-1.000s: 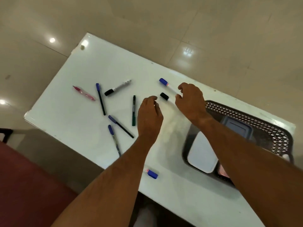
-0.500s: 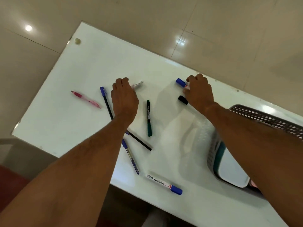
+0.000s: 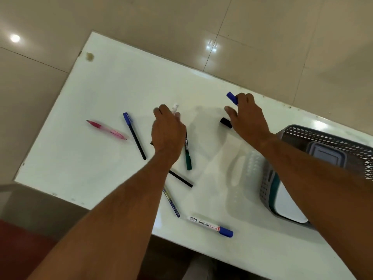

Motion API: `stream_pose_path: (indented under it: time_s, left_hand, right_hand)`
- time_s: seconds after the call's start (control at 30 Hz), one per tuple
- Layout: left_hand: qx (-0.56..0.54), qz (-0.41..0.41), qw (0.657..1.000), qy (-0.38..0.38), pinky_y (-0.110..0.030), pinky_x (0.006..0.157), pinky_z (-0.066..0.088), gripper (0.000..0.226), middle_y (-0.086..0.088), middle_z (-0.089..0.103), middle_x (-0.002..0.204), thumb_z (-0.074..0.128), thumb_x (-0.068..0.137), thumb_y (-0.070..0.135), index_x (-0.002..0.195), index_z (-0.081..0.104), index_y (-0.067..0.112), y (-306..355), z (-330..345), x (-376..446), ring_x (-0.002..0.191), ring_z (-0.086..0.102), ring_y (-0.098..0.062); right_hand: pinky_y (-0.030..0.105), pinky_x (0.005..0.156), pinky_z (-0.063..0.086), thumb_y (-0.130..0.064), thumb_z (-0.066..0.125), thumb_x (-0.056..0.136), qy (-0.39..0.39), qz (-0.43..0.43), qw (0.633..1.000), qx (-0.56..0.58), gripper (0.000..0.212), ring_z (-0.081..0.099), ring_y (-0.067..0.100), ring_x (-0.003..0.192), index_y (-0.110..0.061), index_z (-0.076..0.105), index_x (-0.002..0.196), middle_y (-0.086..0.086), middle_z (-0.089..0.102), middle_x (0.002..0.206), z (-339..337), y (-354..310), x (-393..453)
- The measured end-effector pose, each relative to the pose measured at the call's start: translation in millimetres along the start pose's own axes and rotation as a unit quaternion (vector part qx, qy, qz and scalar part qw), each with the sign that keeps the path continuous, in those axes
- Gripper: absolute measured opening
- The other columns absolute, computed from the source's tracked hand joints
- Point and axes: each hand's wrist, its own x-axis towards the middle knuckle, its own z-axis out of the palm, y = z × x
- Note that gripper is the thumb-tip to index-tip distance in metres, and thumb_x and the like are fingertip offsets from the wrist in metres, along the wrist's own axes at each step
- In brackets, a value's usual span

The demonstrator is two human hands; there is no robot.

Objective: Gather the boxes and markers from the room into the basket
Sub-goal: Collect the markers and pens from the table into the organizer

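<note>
My left hand (image 3: 168,131) is closed around a white marker (image 3: 174,108); only its white end shows past my fingers. My right hand (image 3: 247,118) grips a blue-capped marker (image 3: 232,98) lifted off the white table (image 3: 113,85). A black-capped marker (image 3: 226,122) lies under that hand's thumb side. On the table lie a pink pen (image 3: 107,130), a blue-capped black pen (image 3: 134,135), a green pen (image 3: 187,156), a black pen (image 3: 180,179), a blue pen (image 3: 171,203) and a blue-capped white marker (image 3: 211,226). The grey perforated basket (image 3: 302,134) stands at the right, holding boxes (image 3: 326,153).
The table's near edge runs diagonally below my left arm, with dark red flooring (image 3: 20,249) beneath it. Glossy beige floor tiles (image 3: 262,37) lie beyond the far edge. A brown stain (image 3: 89,56) marks the table's far left corner.
My left hand moved left and closed over the white marker. My right hand took hold of the blue-capped marker and raised it slightly. The camera view shifted left.
</note>
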Motion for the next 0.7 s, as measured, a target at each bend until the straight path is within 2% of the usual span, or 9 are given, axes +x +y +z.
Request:
stream_pose_path:
  time_s: [0.07, 0.1, 0.2, 0.33, 0.43, 0.53, 0.63, 0.7]
  left_hand:
    - [0.031, -0.030, 0.997, -0.066, -0.040, 0.073, 0.046, 0.037, -0.016, 0.063, 0.112, 0.056, 0.099, 0.037, 0.116, 0.052, 0.005, 10, 2, -11, 0.097, 0.065, -0.041]
    - [0.044, -0.039, 0.994, -0.095, -0.038, 0.074, 0.047, 0.039, -0.015, 0.065, 0.110, 0.059, 0.096, 0.040, 0.115, 0.054, 0.006, 12, 4, -16, 0.099, 0.065, -0.039]
    - [0.060, -0.046, 0.988, -0.133, -0.034, 0.070, 0.047, 0.029, -0.012, 0.068, 0.103, 0.062, 0.092, 0.033, 0.106, 0.060, 0.008, 13, 11, -25, 0.096, 0.067, -0.036]
    - [0.061, -0.033, 0.990, -0.123, -0.032, 0.065, 0.039, 0.016, -0.012, 0.065, 0.096, 0.056, 0.094, 0.018, 0.102, 0.060, 0.006, 13, 16, -33, 0.089, 0.066, -0.034]
    - [0.061, -0.005, 0.993, -0.104, -0.034, 0.068, 0.037, 0.019, -0.015, 0.064, 0.101, 0.048, 0.099, 0.018, 0.106, 0.057, 0.003, 16, 17, -38, 0.089, 0.063, -0.033]
    - [0.042, 0.014, 0.995, -0.087, -0.039, 0.074, 0.043, 0.024, -0.018, 0.066, 0.102, 0.041, 0.102, 0.020, 0.109, 0.055, 0.001, 21, 22, -45, 0.092, 0.064, -0.036]
    - [-0.006, 0.009, 0.997, -0.079, -0.037, 0.069, 0.038, 0.019, -0.014, 0.062, 0.092, 0.040, 0.102, 0.019, 0.105, 0.051, 0.004, 34, 26, -54, 0.083, 0.060, -0.035]
    - [-0.058, 0.001, 0.995, -0.077, -0.036, 0.065, 0.036, 0.011, -0.008, 0.054, 0.085, 0.040, 0.102, 0.019, 0.098, 0.045, 0.009, 47, 27, -61, 0.074, 0.053, -0.031]
  right_hand:
    - [0.037, 0.074, 0.040, -0.043, 0.065, 0.101, -0.029, -0.011, 1.000, 0.001, 0.047, 0.053, 0.031, 0.082, 0.001, 0.056, 0.115, 0.019, 0.057, 0.107, 1, 2, -10]
    - [0.036, 0.075, 0.039, -0.046, 0.067, 0.098, -0.042, -0.015, 0.999, -0.007, 0.049, 0.054, 0.031, 0.084, 0.000, 0.056, 0.113, 0.018, 0.059, 0.104, 2, 3, -14]
    - [0.041, 0.080, 0.042, -0.039, 0.072, 0.096, -0.084, -0.023, 0.995, -0.044, 0.043, 0.055, 0.033, 0.091, -0.002, 0.058, 0.112, 0.017, 0.060, 0.106, 8, 6, -28]
    - [0.045, 0.087, 0.045, -0.015, 0.063, 0.099, -0.094, -0.011, 0.994, -0.057, 0.027, 0.058, 0.037, 0.100, -0.001, 0.055, 0.121, 0.020, 0.061, 0.116, 17, 4, -39]
    - [0.046, 0.087, 0.045, -0.010, 0.056, 0.102, -0.087, 0.000, 0.995, -0.057, 0.023, 0.058, 0.037, 0.100, 0.000, 0.055, 0.122, 0.021, 0.062, 0.118, 19, 1, -42]
    - [0.041, 0.082, 0.041, -0.009, 0.051, 0.104, -0.066, 0.019, 0.997, -0.032, 0.020, 0.056, 0.037, 0.100, 0.001, 0.055, 0.121, 0.021, 0.062, 0.117, 17, 0, -46]
    - [0.033, 0.079, 0.032, -0.006, 0.050, 0.106, -0.025, 0.053, 0.998, 0.035, 0.020, 0.051, 0.029, 0.092, 0.002, 0.054, 0.123, 0.021, 0.061, 0.118, 10, -1, -50]
    - [0.032, 0.078, 0.035, -0.005, 0.050, 0.106, -0.004, 0.072, 0.995, 0.074, 0.021, 0.048, 0.023, 0.089, 0.001, 0.052, 0.127, 0.019, 0.059, 0.121, 1, -2, -53]
